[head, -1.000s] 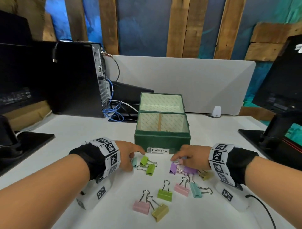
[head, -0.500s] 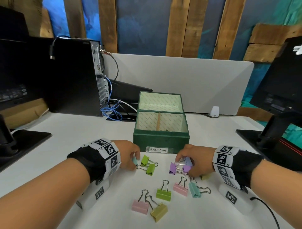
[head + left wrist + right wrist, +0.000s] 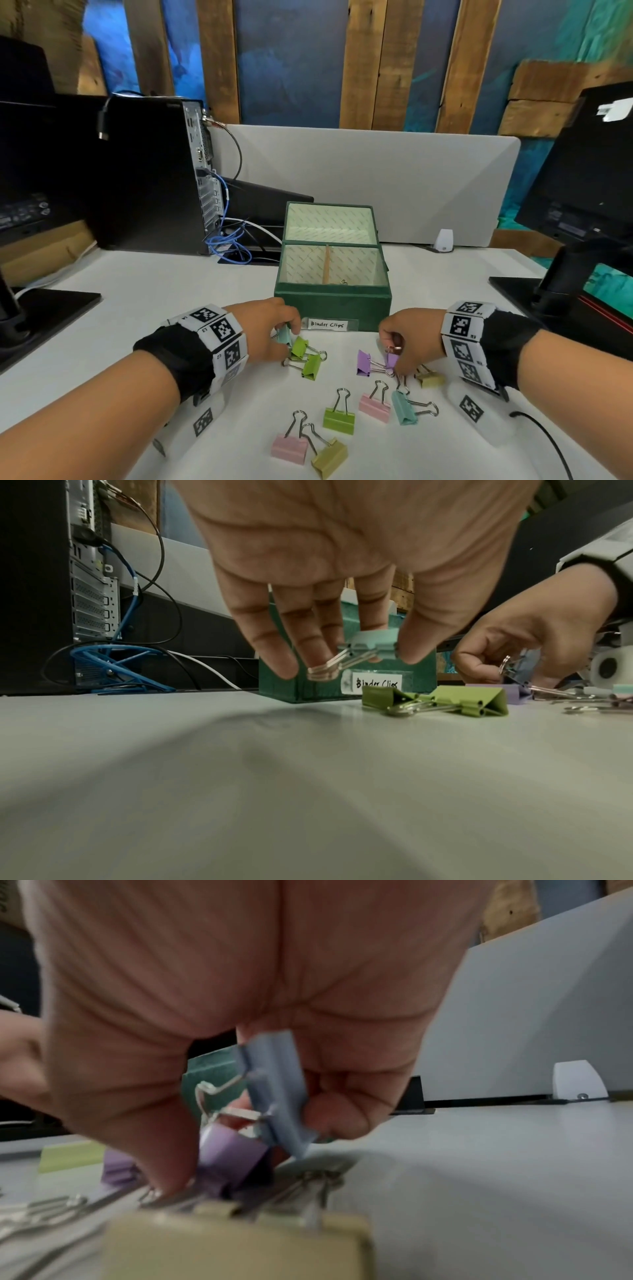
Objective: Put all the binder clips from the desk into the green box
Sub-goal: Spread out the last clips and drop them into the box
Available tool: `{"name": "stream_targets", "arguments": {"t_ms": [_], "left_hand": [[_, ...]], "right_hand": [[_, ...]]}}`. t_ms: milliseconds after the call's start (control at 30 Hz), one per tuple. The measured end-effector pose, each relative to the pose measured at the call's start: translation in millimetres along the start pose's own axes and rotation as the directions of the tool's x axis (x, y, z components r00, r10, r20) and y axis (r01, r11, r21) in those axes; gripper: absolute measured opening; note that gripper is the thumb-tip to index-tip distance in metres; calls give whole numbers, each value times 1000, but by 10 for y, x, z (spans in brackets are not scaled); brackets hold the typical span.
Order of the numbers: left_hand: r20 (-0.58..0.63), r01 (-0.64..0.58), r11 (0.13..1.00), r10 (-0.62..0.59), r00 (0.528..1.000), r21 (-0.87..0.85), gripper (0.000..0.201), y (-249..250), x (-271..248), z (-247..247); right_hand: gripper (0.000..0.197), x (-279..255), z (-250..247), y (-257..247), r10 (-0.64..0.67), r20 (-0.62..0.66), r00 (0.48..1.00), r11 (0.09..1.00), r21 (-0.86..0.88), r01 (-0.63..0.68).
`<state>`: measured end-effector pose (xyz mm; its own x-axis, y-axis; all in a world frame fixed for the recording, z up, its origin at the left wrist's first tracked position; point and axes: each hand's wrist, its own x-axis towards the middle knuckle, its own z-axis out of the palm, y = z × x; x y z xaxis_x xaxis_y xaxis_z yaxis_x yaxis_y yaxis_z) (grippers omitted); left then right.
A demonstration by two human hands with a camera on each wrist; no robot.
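The open green box (image 3: 332, 305), labelled "Binder Clips", stands mid-desk. My left hand (image 3: 287, 329) (image 3: 377, 656) pinches a teal binder clip (image 3: 283, 337) (image 3: 375, 642) just above the desk, in front of the box's left corner. My right hand (image 3: 394, 346) (image 3: 246, 1139) holds a blue-grey clip (image 3: 277, 1096) in its curled fingers, and its fingertips touch a purple clip (image 3: 392, 359) (image 3: 232, 1148). Two green clips (image 3: 306, 358) (image 3: 469, 702) lie beside the left hand. Several more clips lie nearer me: purple (image 3: 363, 363), olive (image 3: 430, 378), pink (image 3: 375, 406), teal (image 3: 404, 407).
A black PC tower (image 3: 154, 171) with blue cables (image 3: 233, 240) stands at the back left. Monitor bases sit at the left (image 3: 44, 308) and right (image 3: 534, 294) edges. A grey partition (image 3: 376, 178) closes the back. A black cable (image 3: 548, 442) lies near my right wrist.
Both hands closed on clips: the left pinched the teal clip and raised it slightly, the right gathered the blue-grey clip into its fingers.
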<state>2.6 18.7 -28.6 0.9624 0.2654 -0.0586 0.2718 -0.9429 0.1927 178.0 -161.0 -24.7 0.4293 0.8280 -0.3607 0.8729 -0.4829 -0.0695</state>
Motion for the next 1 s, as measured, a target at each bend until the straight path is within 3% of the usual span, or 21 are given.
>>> {"name": "stream_targets", "arguments": {"t_ms": [233, 333, 400, 467, 533, 667, 867, 1000], "left_hand": [[-2, 14, 1000, -14, 1000, 8, 28, -15, 15, -2], [-9, 9, 1000, -9, 1000, 10, 29, -21, 19, 0], [-20, 10, 1000, -10, 1000, 10, 29, -31, 23, 1], [-39, 8, 1000, -7, 999, 11, 30, -49, 28, 0], [-56, 0, 1000, 1, 998, 18, 30, -68, 35, -16], [-133, 15, 999, -10, 991, 43, 30, -92, 21, -125], [-229, 22, 1000, -22, 973, -1, 30, -84, 21, -441], [-282, -6, 1000, 4, 959, -7, 31, -68, 134, -655]], "right_hand": [[24, 31, -124, 27, 18, 138, 990, 990, 137, -37], [8, 16, -274, 28, 7, 149, 989, 981, 193, -36], [8, -7, -400, -1, -10, 135, 991, 968, 250, -24], [5, -30, -559, -82, -30, 81, 996, 950, 312, 3], [4, -22, -751, -201, -21, -53, 998, 943, 331, 38], [6, 194, -1057, -469, 76, -358, 931, 930, 363, 64], [26, 641, -1059, -749, 101, -480, 871, 963, 268, 36], [24, 614, -943, -678, 80, -563, 823, 924, 351, 150]]}}
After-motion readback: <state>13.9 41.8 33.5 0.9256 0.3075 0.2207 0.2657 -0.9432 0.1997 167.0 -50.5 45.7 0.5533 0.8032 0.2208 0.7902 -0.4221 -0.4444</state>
